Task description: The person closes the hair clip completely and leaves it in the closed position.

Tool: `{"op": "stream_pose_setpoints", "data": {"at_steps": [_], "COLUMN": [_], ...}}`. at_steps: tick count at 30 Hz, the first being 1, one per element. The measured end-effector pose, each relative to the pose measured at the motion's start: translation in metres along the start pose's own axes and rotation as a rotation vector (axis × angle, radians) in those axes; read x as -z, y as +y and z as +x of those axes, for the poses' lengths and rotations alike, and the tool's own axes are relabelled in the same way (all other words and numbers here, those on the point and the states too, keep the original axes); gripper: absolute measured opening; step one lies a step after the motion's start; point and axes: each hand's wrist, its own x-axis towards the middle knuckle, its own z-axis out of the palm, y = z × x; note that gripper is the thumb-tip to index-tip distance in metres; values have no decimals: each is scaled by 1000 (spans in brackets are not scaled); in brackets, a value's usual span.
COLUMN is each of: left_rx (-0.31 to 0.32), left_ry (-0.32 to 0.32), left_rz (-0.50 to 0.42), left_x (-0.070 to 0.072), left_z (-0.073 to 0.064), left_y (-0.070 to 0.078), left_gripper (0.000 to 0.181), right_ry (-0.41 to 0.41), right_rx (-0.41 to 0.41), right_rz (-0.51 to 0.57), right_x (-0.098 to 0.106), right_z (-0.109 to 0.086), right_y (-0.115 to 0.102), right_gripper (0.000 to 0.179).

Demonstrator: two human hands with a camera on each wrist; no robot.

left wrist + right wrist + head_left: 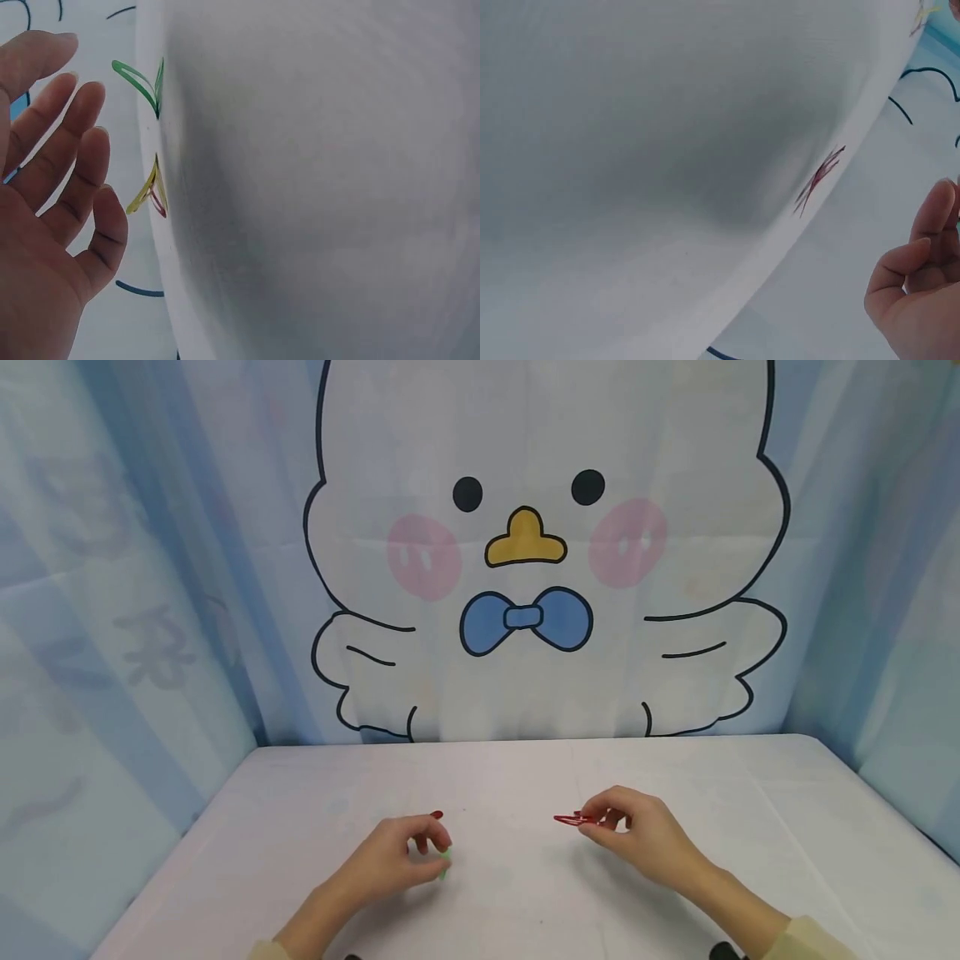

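Note:
My left hand (397, 856) hovers over the table with loosely bent, parted fingers and nothing visible in its grasp. In the left wrist view a green hair clip (154, 94) stands on the cloth beyond these fingers. A yellow hair clip (139, 199) is close by, with a red hair clip (158, 204) against it. My right hand (637, 831) is bent over a small group of red hair clips (572, 819). Those clips lie on the table, apart from the hand, in the right wrist view. The right fingertips are cut off at that view's edge.
A white cloth covers the table (517, 910). Behind it hangs a curtain (525, 693) printed with a large chick, and more curtains close off both sides. Small dark objects (724, 951) show at the bottom edge near the sleeves.

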Motion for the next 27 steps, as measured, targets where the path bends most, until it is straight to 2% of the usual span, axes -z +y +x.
{"op": "stream_pose_setpoints", "data": {"at_steps": [5, 17, 20, 27], "left_rx": [-15, -9, -9, -45], "left_ry": [-34, -114, -123, -112], "left_rz": [12, 67, 77, 121], "left_x": [2, 7, 7, 4], "left_z": [-1, 2, 3, 7], "left_y": [-3, -5, -6, -9], "left_gripper": [14, 16, 17, 17], "right_ry": [-45, -182, -214, -225], "right_rx": [-55, -138, -164, -194], "right_rz": [2, 42, 43, -13], "right_x": [6, 13, 14, 17], "right_z": [-3, -3, -4, -9], "right_y": [6, 19, 24, 37], "right_gripper": [14, 14, 14, 12]}}
